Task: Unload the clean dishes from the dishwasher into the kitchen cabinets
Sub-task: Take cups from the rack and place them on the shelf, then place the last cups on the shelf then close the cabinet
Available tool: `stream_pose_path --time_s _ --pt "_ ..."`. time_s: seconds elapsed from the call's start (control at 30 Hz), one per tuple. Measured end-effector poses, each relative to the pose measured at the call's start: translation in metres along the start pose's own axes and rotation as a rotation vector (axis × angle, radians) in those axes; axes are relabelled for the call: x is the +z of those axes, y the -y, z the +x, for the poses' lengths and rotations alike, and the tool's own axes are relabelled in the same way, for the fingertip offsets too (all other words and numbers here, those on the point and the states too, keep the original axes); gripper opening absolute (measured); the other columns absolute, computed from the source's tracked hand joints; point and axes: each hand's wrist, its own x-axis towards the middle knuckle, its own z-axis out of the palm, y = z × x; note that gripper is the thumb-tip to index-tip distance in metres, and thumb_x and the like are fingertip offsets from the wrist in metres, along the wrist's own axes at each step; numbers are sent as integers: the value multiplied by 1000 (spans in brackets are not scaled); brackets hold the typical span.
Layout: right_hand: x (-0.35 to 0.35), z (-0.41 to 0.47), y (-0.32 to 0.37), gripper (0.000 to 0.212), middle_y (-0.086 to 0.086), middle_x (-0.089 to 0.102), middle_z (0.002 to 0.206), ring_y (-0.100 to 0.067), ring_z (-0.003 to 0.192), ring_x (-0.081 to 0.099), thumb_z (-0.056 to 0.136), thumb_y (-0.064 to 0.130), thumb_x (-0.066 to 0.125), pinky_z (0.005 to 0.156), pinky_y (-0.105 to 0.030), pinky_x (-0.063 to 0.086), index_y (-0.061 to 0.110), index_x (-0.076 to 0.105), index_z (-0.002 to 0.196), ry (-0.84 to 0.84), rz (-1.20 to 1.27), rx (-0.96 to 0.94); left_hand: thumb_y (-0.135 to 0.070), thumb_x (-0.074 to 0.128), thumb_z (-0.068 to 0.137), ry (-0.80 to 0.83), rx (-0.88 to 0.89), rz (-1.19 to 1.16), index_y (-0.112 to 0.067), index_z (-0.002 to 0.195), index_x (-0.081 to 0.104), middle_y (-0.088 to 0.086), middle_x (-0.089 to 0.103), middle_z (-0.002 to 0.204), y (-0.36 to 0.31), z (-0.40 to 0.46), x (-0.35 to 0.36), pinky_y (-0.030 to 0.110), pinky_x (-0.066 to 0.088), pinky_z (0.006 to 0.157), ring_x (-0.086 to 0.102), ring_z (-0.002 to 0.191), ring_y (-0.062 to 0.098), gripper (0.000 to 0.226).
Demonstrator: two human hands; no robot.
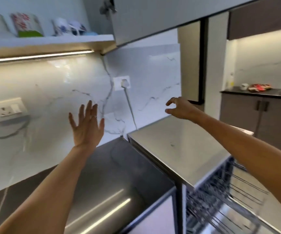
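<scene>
My left hand [85, 125] is raised in front of the marble backsplash, palm forward, fingers spread, holding nothing. My right hand [178, 107] reaches over the steel top of the dishwasher [178, 146], fingers curled apart and empty. Below it at the lower right, the dishwasher's wire rack [229, 200] is pulled out; its contents are blurred. Up at the top left, an open cabinet shelf [52, 40] holds several cups, among them a floral mug [26, 24] and a blue-patterned cup [63, 26]. The open cabinet door [153, 19] hangs overhead.
A dark countertop [119, 166] runs under my left arm. A wall socket [121, 82] with a grey cable and a switch plate [6, 107] sit on the backsplash. At the far right, a second counter [254, 92] carries a small cup and a red packet.
</scene>
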Motion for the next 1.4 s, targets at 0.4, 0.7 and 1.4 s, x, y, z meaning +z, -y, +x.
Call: stream_pose_path --time_s 0.4,0.7,1.4 --pt "-35 -143 -151 32 -15 62 121 -26 112 57 89 22 61 85 -23 41 4 63 115 32 -43 381 -40 35 99 235 525 -87 -16 150 19 0 11 160 -195 -97 32 56 -2 114 9 147 20 59" --pt "-18 -200 -260 31 -19 65 116 -30 108 61 91 19 53 91 -34 48 -2 65 110 69 77 577 -42 28 96 473 1069 -93 -17 147 32 3 26 156 -308 -196 84 49 15 116 24 144 24 57" --pt "158 -177 -551 51 -8 24 148 -33 129 42 90 22 59 111 -35 31 11 43 137 318 83 463 -36 56 90 1089 397 41 -17 146 25 10 24 154 -428 -253 376 48 25 115 23 142 31 67"
